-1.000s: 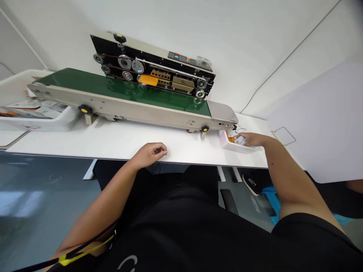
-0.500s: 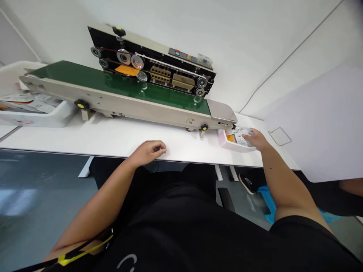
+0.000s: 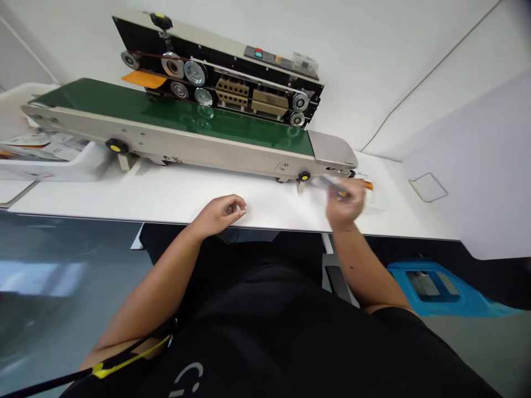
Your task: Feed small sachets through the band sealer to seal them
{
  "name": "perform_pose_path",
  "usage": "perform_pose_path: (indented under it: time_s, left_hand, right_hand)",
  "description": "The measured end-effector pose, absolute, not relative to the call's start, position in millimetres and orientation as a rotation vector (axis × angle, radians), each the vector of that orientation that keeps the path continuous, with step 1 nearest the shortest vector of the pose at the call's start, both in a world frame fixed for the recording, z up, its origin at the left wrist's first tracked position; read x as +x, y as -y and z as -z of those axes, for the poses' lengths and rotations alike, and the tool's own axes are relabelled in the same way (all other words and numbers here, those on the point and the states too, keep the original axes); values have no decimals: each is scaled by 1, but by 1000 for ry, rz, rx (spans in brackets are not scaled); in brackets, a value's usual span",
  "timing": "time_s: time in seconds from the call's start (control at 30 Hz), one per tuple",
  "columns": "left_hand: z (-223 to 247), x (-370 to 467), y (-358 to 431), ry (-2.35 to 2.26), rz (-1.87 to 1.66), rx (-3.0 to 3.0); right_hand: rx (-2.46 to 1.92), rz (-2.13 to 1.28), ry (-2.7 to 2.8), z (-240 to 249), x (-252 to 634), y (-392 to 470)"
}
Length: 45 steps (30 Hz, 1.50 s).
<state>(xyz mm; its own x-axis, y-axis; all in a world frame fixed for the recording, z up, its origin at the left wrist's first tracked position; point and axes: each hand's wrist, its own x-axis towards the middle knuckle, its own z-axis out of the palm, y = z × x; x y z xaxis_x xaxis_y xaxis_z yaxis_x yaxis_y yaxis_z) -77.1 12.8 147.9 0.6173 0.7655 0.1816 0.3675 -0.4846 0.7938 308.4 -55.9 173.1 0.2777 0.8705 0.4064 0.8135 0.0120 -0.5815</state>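
My right hand (image 3: 345, 203) is closed around a small flat packet (image 3: 329, 183), smeared by motion, above the table beside the conveyor's right end. My left hand (image 3: 219, 214) rests at the table's front edge, its fingers loosely curled with a gap to the thumb and nothing in them. In front of both hands stands a band sealer (image 3: 253, 83) with a green conveyor belt (image 3: 166, 113). An orange packet (image 3: 144, 79) sticks out from its rollers at the left. Partly hidden behind my right hand is a small white bin (image 3: 375, 205) with packets.
A larger white bin (image 3: 83, 166) with several printed packets stands under the conveyor's left end. Black knobs (image 3: 304, 176) jut from the conveyor's front side. A blue stool (image 3: 440, 290) is on the floor at the right, and a wire frame (image 3: 428, 187) lies at the table's right.
My right hand has come out of the small bin and moved left with a packet. The orange packet has travelled left through the rollers. My left hand stays nearly in place.
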Motion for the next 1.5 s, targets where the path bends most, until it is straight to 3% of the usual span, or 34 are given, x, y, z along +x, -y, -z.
perform_pose_path:
  time_s: [0.13, 0.27, 0.73, 0.97, 1.23, 1.5]
  left_hand:
    - [-146, -77, -13, -817, -747, 2298]
    - [-140, -72, -14, -720, -644, 2508]
    - [-134, -59, -11, -935, -651, 2549]
    - [-129, -63, -11, -845, -752, 2525]
    - [-127, -67, -5, -1076, -914, 2408]
    - [-133, -60, -12, -989, -685, 2472]
  right_hand:
    - [-1331, -82, 2078, -129, 202, 43]
    - [-1413, -171, 2226, -124, 156, 29]
    - [-1264, -568, 2349, -135, 174, 26]
    - [-1181, -672, 2328, -136, 178, 23]
    - [-1043, -707, 2291, -134, 181, 25]
    - [-1016, -695, 2212, -128, 182, 25]
